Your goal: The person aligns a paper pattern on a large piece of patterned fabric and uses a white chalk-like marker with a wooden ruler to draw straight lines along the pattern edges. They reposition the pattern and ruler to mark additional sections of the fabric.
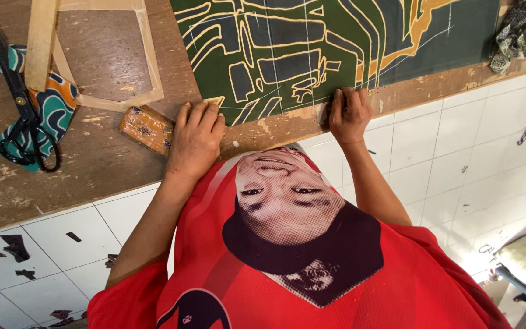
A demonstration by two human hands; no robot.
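My left hand [197, 135] lies flat and open, palm down on the counter [111, 152], fingertips touching the near edge of the green cloth [336, 42]. My right hand [349, 114] is curled shut at that same edge, at 3 o'clock from the left; what it pinches I cannot tell. A brown block [147, 128] sits just beside the left hand at 9 o'clock. Farther toward 10 o'clock, black scissors [22, 109] lie on a patterned scrap [56, 106], with a wooden frame [108, 100] near them. A crumpled rag [517, 33] sits at 2 o'clock.
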